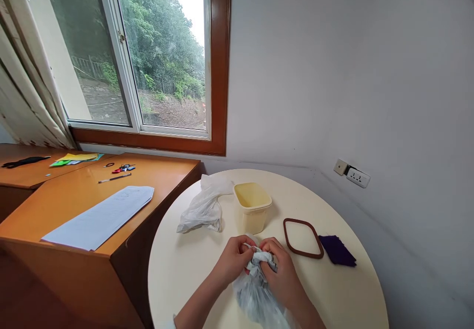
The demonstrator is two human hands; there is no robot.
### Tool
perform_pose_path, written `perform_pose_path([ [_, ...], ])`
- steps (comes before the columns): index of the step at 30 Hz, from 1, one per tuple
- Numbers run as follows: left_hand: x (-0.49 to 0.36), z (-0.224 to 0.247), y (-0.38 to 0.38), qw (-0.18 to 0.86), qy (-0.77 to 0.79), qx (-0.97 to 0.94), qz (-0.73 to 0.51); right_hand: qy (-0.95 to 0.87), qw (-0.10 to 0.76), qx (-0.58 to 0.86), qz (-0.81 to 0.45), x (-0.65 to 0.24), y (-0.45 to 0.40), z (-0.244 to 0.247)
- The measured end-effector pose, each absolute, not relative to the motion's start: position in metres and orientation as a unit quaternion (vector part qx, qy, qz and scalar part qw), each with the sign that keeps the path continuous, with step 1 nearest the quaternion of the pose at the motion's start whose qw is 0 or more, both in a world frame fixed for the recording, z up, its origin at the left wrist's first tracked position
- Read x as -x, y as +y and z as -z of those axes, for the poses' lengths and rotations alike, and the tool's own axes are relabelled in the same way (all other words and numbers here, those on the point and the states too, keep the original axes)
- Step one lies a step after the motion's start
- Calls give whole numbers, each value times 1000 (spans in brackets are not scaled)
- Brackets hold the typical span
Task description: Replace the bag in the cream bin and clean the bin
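Note:
A pale, see-through plastic bag [257, 297] is gathered and twisted at its top near the front of the round table. My left hand [234, 259] pinches one side of the bunched neck, and my right hand [278, 270] grips the other side. What lies inside the bag cannot be made out. Just beyond my hands stands a cream plastic bin [252, 215], upright, with its top uncovered. To the right lies a brown rounded-square ring [319, 254], flat on the table, touching or nearly touching a folded dark purple cloth [336, 251].
Another white plastic bag [203, 210] lies crumpled left of the bin on the cream round table [177, 274]. A wooden desk [29, 220] at left carries paper sheets [103, 215], a pen [114, 178] and keys [126, 168]. A wall socket [358, 176] is at right.

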State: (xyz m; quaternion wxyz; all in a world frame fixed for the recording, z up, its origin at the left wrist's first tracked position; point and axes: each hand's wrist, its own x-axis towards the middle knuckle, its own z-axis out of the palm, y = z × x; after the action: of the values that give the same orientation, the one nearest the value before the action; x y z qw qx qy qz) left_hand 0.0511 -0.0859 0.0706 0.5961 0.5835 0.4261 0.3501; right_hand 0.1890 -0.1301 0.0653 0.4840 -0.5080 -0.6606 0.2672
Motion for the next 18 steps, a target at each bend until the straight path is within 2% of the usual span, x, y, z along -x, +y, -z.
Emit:
perform_pose_path([
  [7,-59,-55,-75,545,448,-553,-444,-672,441,513,-302,-185,-143,-72],
  [12,-60,-50,-73,516,445,-546,-488,-633,470,556,-264,-183,-139,-56],
  [18,-51,-62,-79,578,399,-614,-360,-583,536,556,-253,-187,-131,-52],
])
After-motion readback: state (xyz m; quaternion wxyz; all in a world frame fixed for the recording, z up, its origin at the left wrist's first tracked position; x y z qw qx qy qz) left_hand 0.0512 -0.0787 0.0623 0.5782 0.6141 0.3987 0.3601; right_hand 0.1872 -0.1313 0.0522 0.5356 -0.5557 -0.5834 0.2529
